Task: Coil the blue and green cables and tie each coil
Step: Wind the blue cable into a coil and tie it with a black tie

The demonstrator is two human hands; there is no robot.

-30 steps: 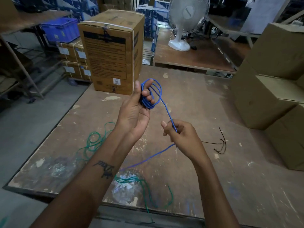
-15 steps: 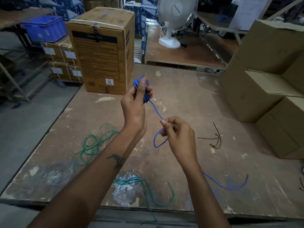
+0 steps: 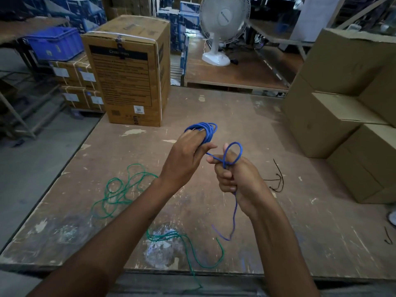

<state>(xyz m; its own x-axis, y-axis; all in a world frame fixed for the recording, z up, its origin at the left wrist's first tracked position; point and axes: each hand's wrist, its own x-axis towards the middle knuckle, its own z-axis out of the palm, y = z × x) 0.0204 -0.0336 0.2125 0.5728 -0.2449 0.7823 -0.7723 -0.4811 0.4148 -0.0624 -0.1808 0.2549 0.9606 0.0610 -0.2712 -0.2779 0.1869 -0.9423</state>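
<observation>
My left hand (image 3: 184, 159) grips a coil of blue cable (image 3: 205, 130) wound around its fingers, held above the worn wooden table (image 3: 267, 129). Close to its right, my right hand (image 3: 237, 179) is closed on the same cable; a small loop stands up above its thumb and the loose tail hangs down below the fist to an end near the table. The green cable (image 3: 126, 189) lies uncoiled on the table to the left, running under my left forearm to the front edge. Black ties (image 3: 277, 181) lie on the table right of my right hand.
A tall printed cardboard box (image 3: 130, 71) stands at the table's far left. Plain cardboard boxes (image 3: 334, 116) are stacked along the right side. Another black tie (image 3: 388, 236) lies near the right edge. A white fan (image 3: 222, 28) stands on a table behind.
My hands have come closer together. The coil on my left hand has grown, and the blue tail that trailed across the table to the right is now short and hangs from my right fist.
</observation>
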